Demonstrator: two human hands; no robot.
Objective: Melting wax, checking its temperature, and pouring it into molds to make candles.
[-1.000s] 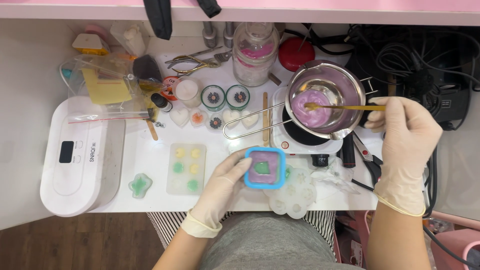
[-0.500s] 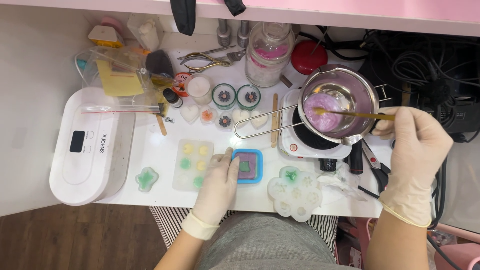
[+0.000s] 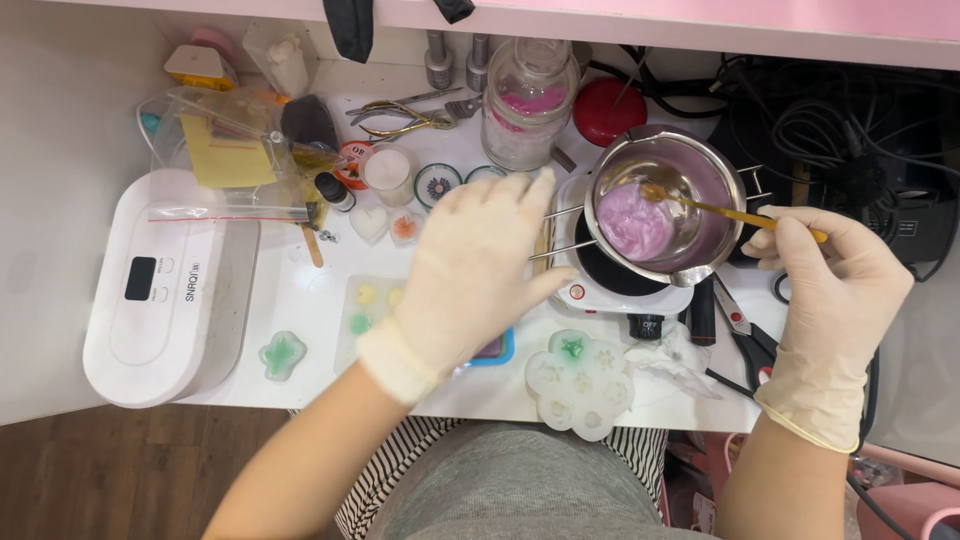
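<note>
Lifted off the blue mould (image 3: 497,348), the left hand (image 3: 470,270) now hangs above the table with its gloved fingers spread flat, holding nothing, reaching toward the handle of the metal pot (image 3: 660,205); half a second ago it rested on that mould. From largest to smallest: the white table (image 3: 310,290) carries a white oval machine (image 3: 165,290) at its left end. The pot sits on a small white hotplate (image 3: 620,285), with a lump of pink-purple wax (image 3: 634,222) inside. The right hand (image 3: 835,300), also gloved, pinches a thin wooden stick (image 3: 740,212) whose tip dips into the pot beside the wax. A clear flower-shaped mould (image 3: 580,378) lies near the table's front edge, and the blue mould peeks out just under the left wrist.
</note>
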